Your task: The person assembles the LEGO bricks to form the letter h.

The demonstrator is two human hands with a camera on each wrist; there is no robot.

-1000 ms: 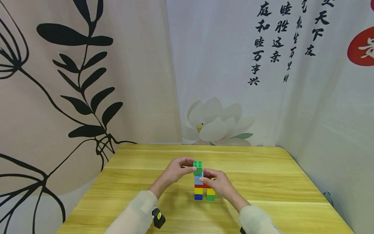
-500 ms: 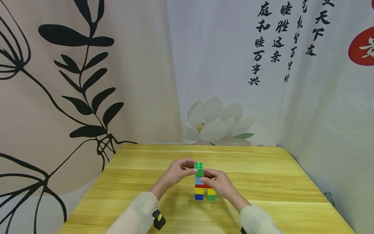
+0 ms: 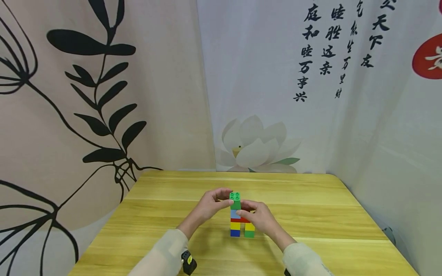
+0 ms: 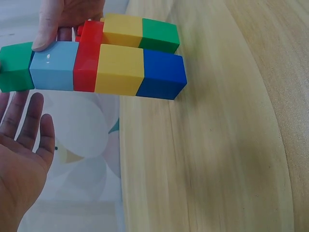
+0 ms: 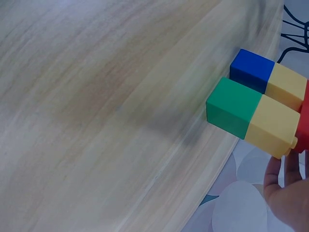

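Note:
A toy-brick structure stands upright on the table, with two legs bridged by a flat red brick [image 3: 241, 220]. Its left leg is a dark blue brick [image 3: 235, 233] under a yellow one [image 4: 119, 70]; its right leg is a green brick [image 5: 233, 107] under another yellow one [image 5: 273, 125]. Above the red piece's left end sits a light blue brick [image 4: 55, 67], topped by an upper green brick [image 3: 236, 206] flush against it. My left hand [image 3: 210, 205] pinches that upper green brick between thumb and fingers. With thumb and fingers, my right hand [image 3: 258, 217] grips the light blue brick.
The wooden table [image 3: 165, 203] extends around the structure, its far edge meeting a printed curtain [image 3: 172, 96]. A black device [image 3: 188, 262] is strapped at the left sleeve.
The upper green brick has shifted slightly right and down, so it now lines up squarely over the light blue brick. My right hand has kept nearly the same place.

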